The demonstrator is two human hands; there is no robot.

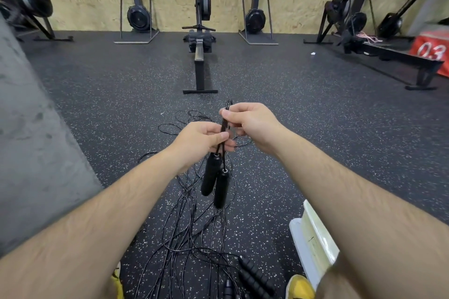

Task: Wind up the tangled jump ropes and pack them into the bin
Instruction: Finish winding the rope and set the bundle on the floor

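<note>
**Folded rope gripped in both hands, tangle on the floor below**

Holding one folded black jump rope (224, 126) up over the middle of the speckled rubber floor (315, 128). Left hand (201, 141) curled round the bundled cord, just above two smooth black handles (210, 177) dangling side by side, tips down. Right hand (252, 124) pinching the same bundle higher up, thumb and forefinger closed on the strands, looped end poking out past the fingers.

Underneath, spread from mid-floor to the near edge: a tangle of thin black cords (192, 221), loops crossing one another. Among them at the near edge, ribbed black handles (255, 277) lying flat. Just right of the tangle, partly hidden behind the right forearm, a pale plastic bin (313, 238); contents not visible. Yellow shoes (300, 286) at the near edge.

Along the far edge, against the wall, a rowing machine (200, 56) pointing this way. At the far right corner, a red box (430, 48) marked 03.
</note>
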